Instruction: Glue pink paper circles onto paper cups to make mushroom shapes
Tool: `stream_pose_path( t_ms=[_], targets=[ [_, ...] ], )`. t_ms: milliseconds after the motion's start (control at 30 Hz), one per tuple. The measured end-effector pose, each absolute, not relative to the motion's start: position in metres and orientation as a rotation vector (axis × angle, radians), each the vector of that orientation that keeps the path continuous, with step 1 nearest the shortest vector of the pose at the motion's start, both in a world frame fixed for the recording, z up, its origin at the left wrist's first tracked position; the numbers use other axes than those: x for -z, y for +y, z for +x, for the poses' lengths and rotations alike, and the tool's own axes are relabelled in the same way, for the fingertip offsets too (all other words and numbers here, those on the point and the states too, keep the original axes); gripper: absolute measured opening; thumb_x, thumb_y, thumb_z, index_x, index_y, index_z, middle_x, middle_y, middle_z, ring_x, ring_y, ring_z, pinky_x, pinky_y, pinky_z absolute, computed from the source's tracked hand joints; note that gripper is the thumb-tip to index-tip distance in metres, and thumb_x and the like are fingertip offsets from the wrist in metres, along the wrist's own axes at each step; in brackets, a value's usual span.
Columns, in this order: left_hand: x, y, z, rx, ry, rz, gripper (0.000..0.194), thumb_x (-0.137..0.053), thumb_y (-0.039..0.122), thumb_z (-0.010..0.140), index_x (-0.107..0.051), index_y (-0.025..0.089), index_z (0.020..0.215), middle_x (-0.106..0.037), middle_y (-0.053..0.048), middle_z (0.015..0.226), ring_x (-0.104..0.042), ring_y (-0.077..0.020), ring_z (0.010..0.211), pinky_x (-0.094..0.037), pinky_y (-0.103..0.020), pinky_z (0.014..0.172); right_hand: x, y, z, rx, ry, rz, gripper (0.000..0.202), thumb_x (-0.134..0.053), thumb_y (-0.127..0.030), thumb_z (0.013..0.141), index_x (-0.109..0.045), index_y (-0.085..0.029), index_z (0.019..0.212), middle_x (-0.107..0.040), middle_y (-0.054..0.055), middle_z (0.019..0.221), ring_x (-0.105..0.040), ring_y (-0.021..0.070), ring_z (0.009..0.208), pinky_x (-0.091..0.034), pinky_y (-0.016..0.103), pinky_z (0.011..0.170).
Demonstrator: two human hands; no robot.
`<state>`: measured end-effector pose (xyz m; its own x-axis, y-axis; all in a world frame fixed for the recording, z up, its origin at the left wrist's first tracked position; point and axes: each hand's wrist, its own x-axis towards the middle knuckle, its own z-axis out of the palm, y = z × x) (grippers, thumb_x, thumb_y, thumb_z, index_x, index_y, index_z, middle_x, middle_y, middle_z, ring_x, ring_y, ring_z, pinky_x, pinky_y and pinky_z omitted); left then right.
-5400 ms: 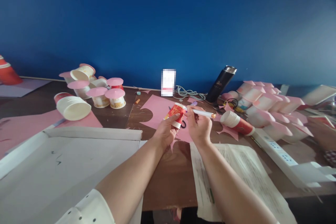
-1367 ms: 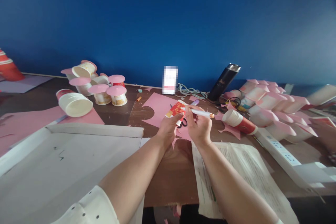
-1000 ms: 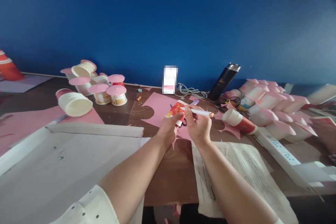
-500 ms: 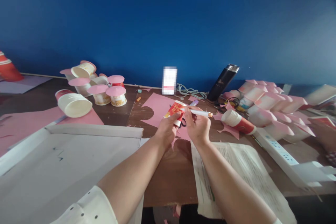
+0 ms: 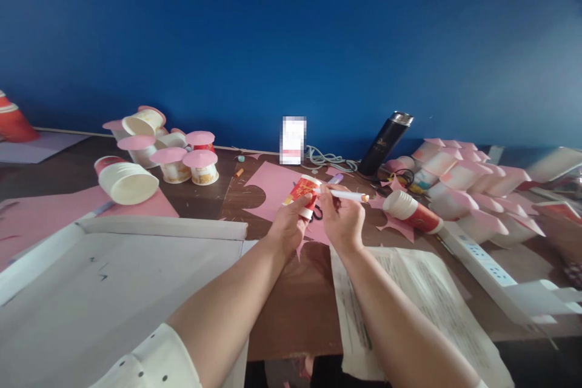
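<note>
My left hand point(image 5: 288, 225) is closed around a red paper cup point(image 5: 305, 189) with yellow print, held tilted over the middle of the table. Between the fingers of my right hand point(image 5: 343, 218) is a white marker point(image 5: 348, 195), its tip end against or very near the cup's right side; the tip itself is hidden by my fingers. Beneath both hands lies a cut pink paper sheet point(image 5: 273, 180). The dark handles of a pair of scissors point(image 5: 317, 213) show partly behind the cup. A purple marker cap point(image 5: 336, 179) lies just beyond my right hand.
Paper cups with pink discs point(image 5: 169, 163) stand at the left, more capped cups point(image 5: 473, 176) at the right. Stacked cups point(image 5: 413, 212) lie near a power strip point(image 5: 482, 260). A black flask point(image 5: 386, 142) leans behind. A white box lid point(image 5: 136, 297) and printed cloth point(image 5: 409, 297) lie in front.
Almost nothing differs. Both hands keep the cup and marker in nearly the same place; the view has shifted very slightly.
</note>
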<state>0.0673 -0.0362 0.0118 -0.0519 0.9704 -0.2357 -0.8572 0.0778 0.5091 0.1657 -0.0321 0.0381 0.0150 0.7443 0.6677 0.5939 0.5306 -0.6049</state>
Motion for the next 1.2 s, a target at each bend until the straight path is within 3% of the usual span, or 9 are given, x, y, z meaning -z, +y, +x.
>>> stream_pose_path(
  t_ms=[433, 667, 1200],
  targets=[
    [-0.0104, -0.0354, 0.0675, -1.516, 0.637, 0.256, 0.022, -0.077, 0.016, 0.064, -0.067, 0.015, 0.084, -0.069, -0.007, 0.096, -0.059, -0.0224, 0.106, -0.043, -0.033, 0.095, -0.0382, -0.0311, 0.1664, -0.199, -1.669, -1.13, 0.026, -0.051, -0.039, 0.088, -0.068, -0.019, 0.086, -0.072, 0.005, 0.073, -0.067, 0.0181, 0.066, -0.05, 0.027, 0.063],
    [-0.0088, -0.0355, 0.0669, -1.59, 0.717, 0.286, 0.031, -0.08, 0.018, 0.06, -0.067, 0.017, 0.088, -0.068, -0.007, 0.103, -0.057, -0.0244, 0.11, -0.043, -0.034, 0.094, -0.036, -0.0268, 0.1726, -0.102, -1.603, -1.066, 0.026, -0.05, -0.036, 0.089, -0.068, -0.019, 0.093, -0.071, 0.006, 0.089, -0.067, 0.0191, 0.079, -0.051, 0.031, 0.073],
    [-0.0082, -0.0359, 0.0689, -1.577, 0.726, 0.38, 0.034, -0.082, 0.021, 0.057, -0.069, 0.015, 0.088, -0.07, -0.007, 0.097, -0.06, -0.0261, 0.102, -0.042, -0.037, 0.089, -0.0317, -0.0239, 0.1739, -0.159, -1.642, -1.056, 0.025, -0.05, -0.035, 0.089, -0.067, -0.019, 0.097, -0.07, 0.007, 0.087, -0.067, 0.0206, 0.082, -0.052, 0.032, 0.074]
  ],
)
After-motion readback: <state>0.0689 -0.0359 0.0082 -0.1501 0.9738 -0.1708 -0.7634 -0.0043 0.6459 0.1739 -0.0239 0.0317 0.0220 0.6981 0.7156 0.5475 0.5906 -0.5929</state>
